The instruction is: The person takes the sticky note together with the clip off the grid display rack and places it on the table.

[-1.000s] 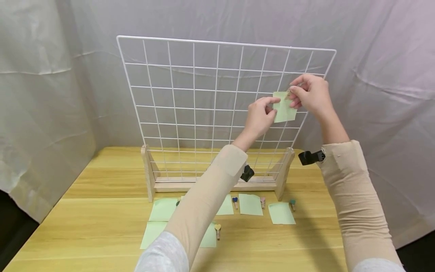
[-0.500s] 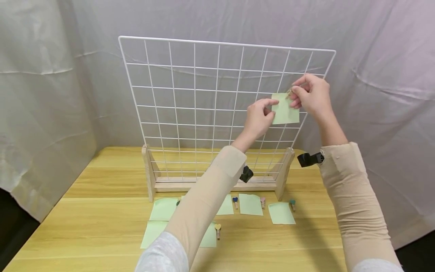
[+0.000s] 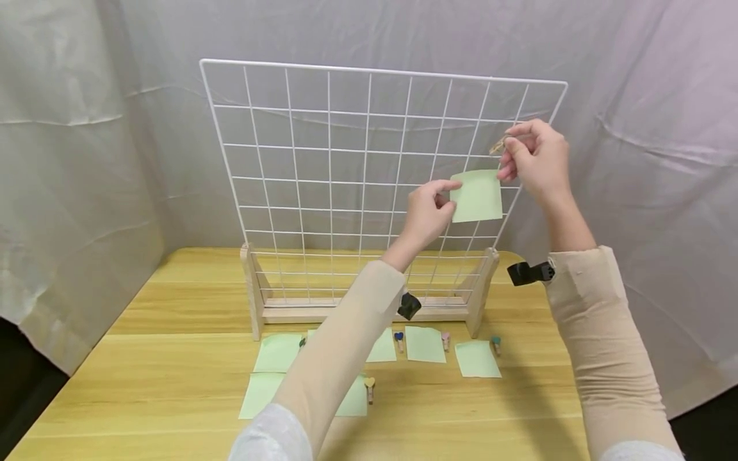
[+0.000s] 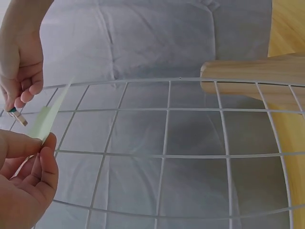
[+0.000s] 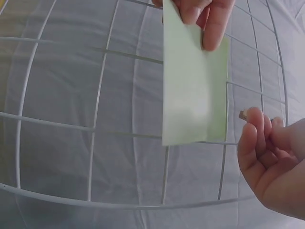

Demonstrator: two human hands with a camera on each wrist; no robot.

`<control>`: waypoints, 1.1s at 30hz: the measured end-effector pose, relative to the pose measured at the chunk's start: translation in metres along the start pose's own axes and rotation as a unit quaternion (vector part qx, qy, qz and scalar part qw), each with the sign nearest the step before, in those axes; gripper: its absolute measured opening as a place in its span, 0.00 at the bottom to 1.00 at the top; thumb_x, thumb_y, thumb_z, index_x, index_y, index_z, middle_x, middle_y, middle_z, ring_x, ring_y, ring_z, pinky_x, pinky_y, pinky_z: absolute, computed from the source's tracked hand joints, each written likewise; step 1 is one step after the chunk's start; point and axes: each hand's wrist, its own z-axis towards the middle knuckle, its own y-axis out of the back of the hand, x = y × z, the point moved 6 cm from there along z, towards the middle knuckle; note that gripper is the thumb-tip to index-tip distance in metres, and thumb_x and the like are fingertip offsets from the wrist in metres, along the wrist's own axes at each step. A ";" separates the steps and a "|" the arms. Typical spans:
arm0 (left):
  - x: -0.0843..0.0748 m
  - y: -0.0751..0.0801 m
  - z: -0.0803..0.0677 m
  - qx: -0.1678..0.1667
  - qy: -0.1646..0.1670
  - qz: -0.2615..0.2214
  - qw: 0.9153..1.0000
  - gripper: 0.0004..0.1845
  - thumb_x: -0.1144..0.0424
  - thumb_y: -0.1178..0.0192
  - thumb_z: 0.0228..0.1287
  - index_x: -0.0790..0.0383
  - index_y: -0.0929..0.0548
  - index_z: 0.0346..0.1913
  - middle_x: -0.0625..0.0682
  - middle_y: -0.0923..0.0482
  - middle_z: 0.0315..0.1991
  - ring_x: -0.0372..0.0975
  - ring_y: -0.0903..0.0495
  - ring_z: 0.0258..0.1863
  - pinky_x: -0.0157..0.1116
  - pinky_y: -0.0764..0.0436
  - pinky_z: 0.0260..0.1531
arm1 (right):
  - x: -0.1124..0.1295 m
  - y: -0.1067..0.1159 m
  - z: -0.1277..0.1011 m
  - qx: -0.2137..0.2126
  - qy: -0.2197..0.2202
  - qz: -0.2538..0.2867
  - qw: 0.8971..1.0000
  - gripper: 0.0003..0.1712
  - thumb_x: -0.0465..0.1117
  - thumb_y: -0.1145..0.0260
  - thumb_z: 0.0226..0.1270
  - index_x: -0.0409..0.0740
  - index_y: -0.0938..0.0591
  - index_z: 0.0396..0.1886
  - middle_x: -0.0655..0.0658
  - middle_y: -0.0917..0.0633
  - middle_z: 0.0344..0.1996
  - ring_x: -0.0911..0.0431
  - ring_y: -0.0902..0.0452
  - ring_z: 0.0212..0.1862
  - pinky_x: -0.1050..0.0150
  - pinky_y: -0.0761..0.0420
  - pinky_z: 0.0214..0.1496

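Observation:
My left hand [image 3: 428,211] pinches a square pale green paper note [image 3: 477,197] by its left edge, in front of the right part of a white wire grid [image 3: 364,152]. Above the note's upper right corner, my right hand [image 3: 537,157] pinches a small wooden clothespin [image 3: 497,147], which is apart from the paper. In the left wrist view the clothespin [image 4: 20,118] shows a teal tip under the fingers. The right wrist view has the note [image 5: 190,100] hanging in front of the wires, with the clothespin's end [image 5: 243,115] sticking out from my right fingers.
A wooden base [image 3: 363,315] holds the grid upright on the wood-grain table [image 3: 173,358]. Several green notes [image 3: 425,344] lie before it, with heart-topped clothespins such as a blue one [image 3: 399,340], a yellow one [image 3: 370,389] and a teal one [image 3: 496,346]. Grey cloth [image 3: 161,128] hangs behind.
The note has moved down and left with my left hand, away from the clothespin that overlapped its top edge. My right hand has shifted slightly right with the clothespin.

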 end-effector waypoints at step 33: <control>0.029 0.017 -0.058 0.001 0.047 -0.069 0.997 0.13 0.77 0.44 0.51 0.70 0.21 0.42 0.56 0.22 0.24 0.35 0.27 0.19 0.25 0.30 0.17 | -0.023 -0.014 -0.044 0.014 0.003 -0.012 1.000 0.12 0.34 0.37 0.58 0.28 0.21 0.37 0.55 0.18 0.21 0.62 0.22 0.24 0.75 0.24 0.33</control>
